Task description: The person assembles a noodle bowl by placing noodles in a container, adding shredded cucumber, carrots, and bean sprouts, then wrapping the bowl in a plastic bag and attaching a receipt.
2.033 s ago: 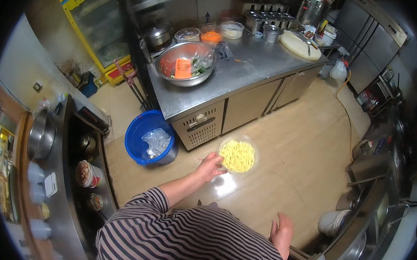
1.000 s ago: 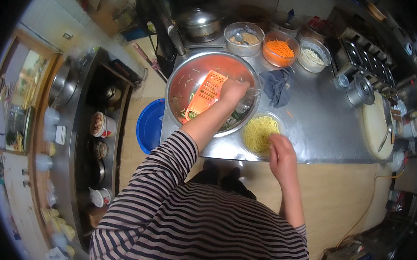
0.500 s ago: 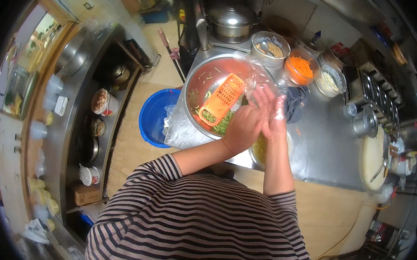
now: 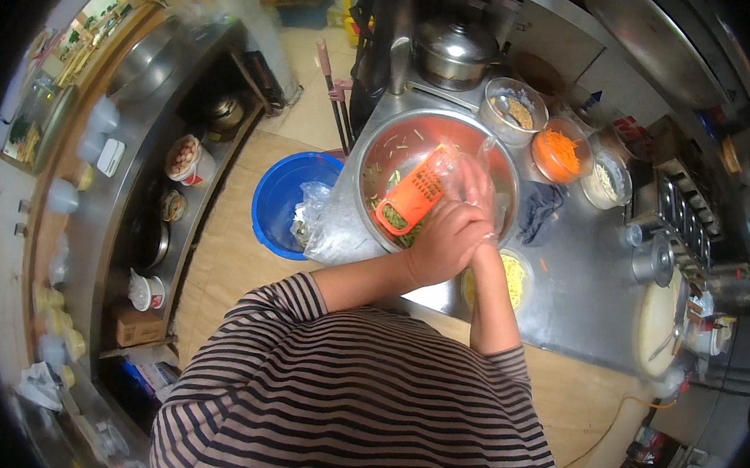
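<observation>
A clear plastic disposable glove [image 4: 488,148] covers my right hand [image 4: 472,187], its fingers stretched out over the large metal bowl [image 4: 512,170]. My left hand [image 4: 445,246] is bare and closed at the right wrist, on the cuff of the glove; its fingertips are partly hidden. Tilted inside the bowl lies an orange grater [image 4: 414,193], just left of the gloved fingers. Green shreds [image 4: 398,240] show under and around it. Below the right forearm, a bowl of yellow shreds [image 4: 513,278] is partly covered by that arm.
Behind the bowl stand a lidded pot [image 4: 455,53], a tub of grain-like pieces with a spoon [image 4: 514,113], orange shreds [image 4: 560,153] and pale slices [image 4: 605,182]. A dark cloth [image 4: 540,212] lies right. A blue bin [image 4: 283,206] stands left on the floor, a round board [image 4: 657,332] far right.
My left hand has slid onto the right wrist, and the glove sits further down over the right hand. Both hands are lower over the bowl; the whole view has shifted.
</observation>
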`<control>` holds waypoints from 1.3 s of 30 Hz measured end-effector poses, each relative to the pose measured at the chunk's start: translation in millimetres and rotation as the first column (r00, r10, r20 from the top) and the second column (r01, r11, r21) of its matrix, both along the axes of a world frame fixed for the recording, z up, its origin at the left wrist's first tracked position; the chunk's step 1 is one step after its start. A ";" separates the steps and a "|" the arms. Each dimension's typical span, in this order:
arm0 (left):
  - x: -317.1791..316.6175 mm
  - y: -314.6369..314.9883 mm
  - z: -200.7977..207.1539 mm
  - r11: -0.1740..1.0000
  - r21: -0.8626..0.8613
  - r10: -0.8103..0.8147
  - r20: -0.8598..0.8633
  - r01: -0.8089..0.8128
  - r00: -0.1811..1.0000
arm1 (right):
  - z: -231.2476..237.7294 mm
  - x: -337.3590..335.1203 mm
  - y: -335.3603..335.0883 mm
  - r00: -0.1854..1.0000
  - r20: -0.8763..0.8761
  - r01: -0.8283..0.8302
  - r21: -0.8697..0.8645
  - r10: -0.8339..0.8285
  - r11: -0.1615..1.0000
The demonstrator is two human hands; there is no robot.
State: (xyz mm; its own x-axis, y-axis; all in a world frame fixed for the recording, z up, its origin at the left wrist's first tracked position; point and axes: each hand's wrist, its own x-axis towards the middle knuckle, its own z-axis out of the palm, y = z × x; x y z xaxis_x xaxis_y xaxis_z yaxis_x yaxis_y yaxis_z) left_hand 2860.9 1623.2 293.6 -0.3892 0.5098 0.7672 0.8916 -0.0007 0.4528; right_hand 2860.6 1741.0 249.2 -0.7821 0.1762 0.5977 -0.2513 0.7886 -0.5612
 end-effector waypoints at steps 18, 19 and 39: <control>-11.3 -22.4 -64.8 0.982 -0.157 0.103 0.006 -0.101 0.995 | 26.3 26.1 -17.4 0.976 -0.203 -0.161 -0.920 0.083 -0.357; -6.4 -19.7 -67.9 0.982 -0.170 0.083 0.012 -0.080 0.996 | 24.6 26.2 -13.9 0.978 -0.175 -0.135 -0.945 0.113 -0.297; -107.8 -5.0 -113.5 0.400 -0.903 0.502 0.071 -0.159 0.862 | -17.3 2.2 49.5 0.959 -0.282 -0.258 -0.897 0.016 -0.359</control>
